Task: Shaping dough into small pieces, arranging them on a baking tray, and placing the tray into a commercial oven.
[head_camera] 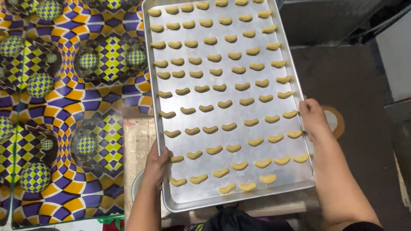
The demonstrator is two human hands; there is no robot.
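Note:
I hold a large rectangular metal baking tray [234,191] level in front of me. My left hand [158,164] grips its left rim near the front corner. My right hand [313,118] grips the right rim, fingers curled over the edge. Several rows of small yellow crescent-shaped dough pieces [224,104] lie spread across the tray, apart from one another. The front row is short, with only three pieces [247,185].
A mat with a bold purple, yellow and orange checkered swirl pattern [52,111] covers the surface to the left. A wooden board [134,143] lies under the tray's left side. Dark floor [354,79] and a dark box [327,16] are to the right.

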